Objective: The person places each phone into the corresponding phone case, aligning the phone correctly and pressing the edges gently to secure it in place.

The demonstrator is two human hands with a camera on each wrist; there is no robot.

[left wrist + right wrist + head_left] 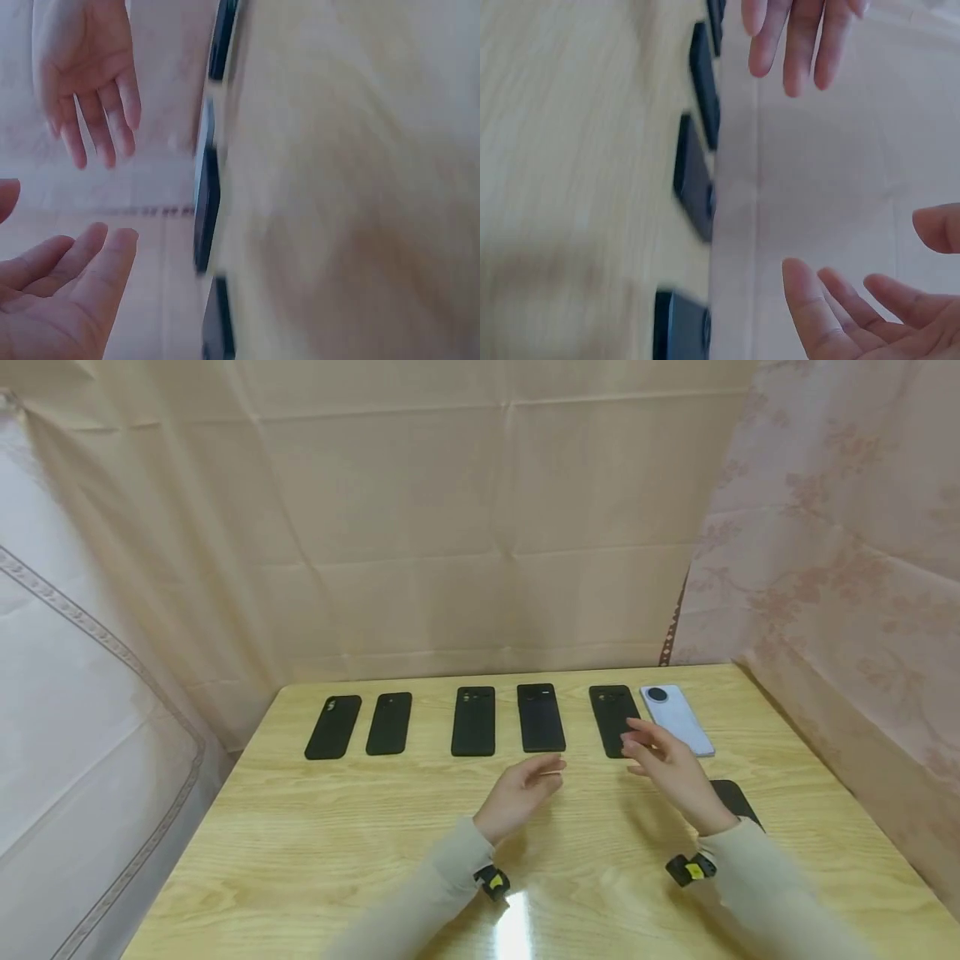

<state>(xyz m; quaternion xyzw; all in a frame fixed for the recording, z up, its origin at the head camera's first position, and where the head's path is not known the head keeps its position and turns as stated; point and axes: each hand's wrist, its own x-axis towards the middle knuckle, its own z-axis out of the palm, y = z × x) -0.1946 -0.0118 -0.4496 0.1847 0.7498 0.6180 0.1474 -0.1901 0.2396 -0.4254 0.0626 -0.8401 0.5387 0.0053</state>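
Observation:
My left hand [519,799] is held over the middle of the table with its fingers loosely extended, holding nothing. The closest thing to it is a dark phone [542,718], lying just beyond the fingertips. My right hand [675,777] hovers to the right, its fingers relaxed and empty. In the head view its fingertips overlap a black phone-shaped piece with camera openings [612,718]. Beside that lies a pale blue-white phone [681,722] with a round black camera. Another black phone-shaped piece [737,802] is partly hidden behind the right wrist. Both wrist views show the two palms facing each other.
Further left along the back row lie a black phone-shaped piece with camera cutouts [473,722], a smaller black one [389,724] and one more [333,728]. The light wooden table [300,843] ends at a beige curtain [450,527]. Patterned cloth [847,543] hangs at the right.

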